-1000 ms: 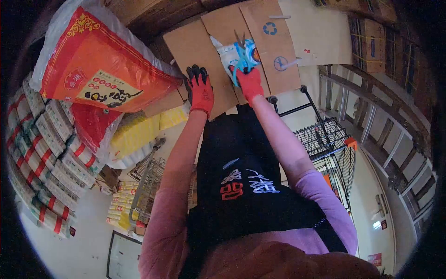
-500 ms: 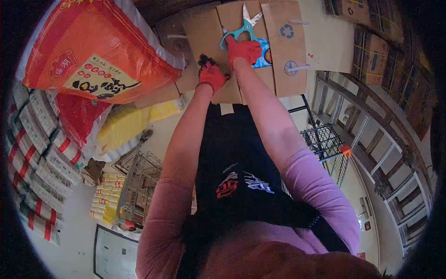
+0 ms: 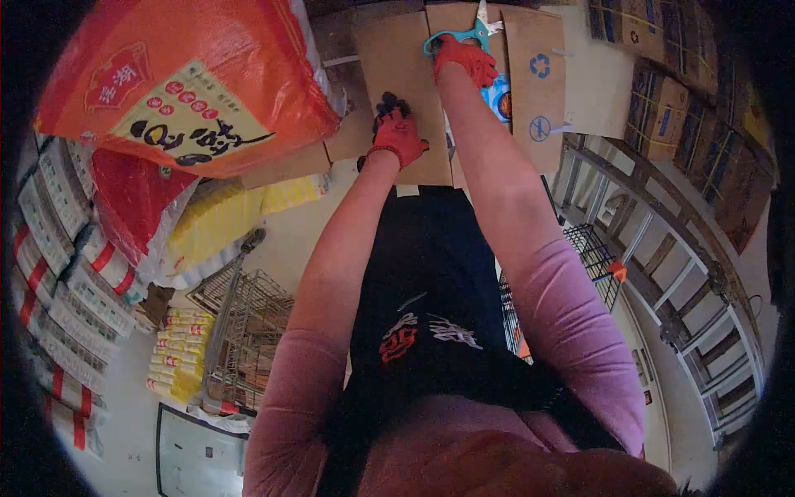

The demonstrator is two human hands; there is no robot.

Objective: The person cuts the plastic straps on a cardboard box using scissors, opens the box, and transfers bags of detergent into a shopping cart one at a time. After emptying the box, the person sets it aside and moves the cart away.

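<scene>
My right hand [image 3: 465,63], in a red glove, is closed on the teal handles of a pair of scissors [image 3: 479,33]. The blades point away from me toward the top edge of the view. Under the hands lies a cardboard box [image 3: 406,66] with its top flaps parted in the middle. A blue printed package [image 3: 499,98] shows in the gap, partly covered by my right hand and wrist. My left hand [image 3: 399,137], in a red glove with dark fingertips, rests on the left flap with its fingers stretched out and holds nothing.
A large orange-red printed bag [image 3: 240,83] stands close on the left, above stacked white packs [image 3: 58,207] and yellow packs [image 3: 215,228]. Wire carts [image 3: 252,323] stand lower left. On the right are a ladder-like metal frame [image 3: 654,240] and stacked cartons [image 3: 662,108].
The view has shifted, so the box and bag sit differently in it. My right hand, with the scissors, is higher in the picture. My left hand stays on the left flap.
</scene>
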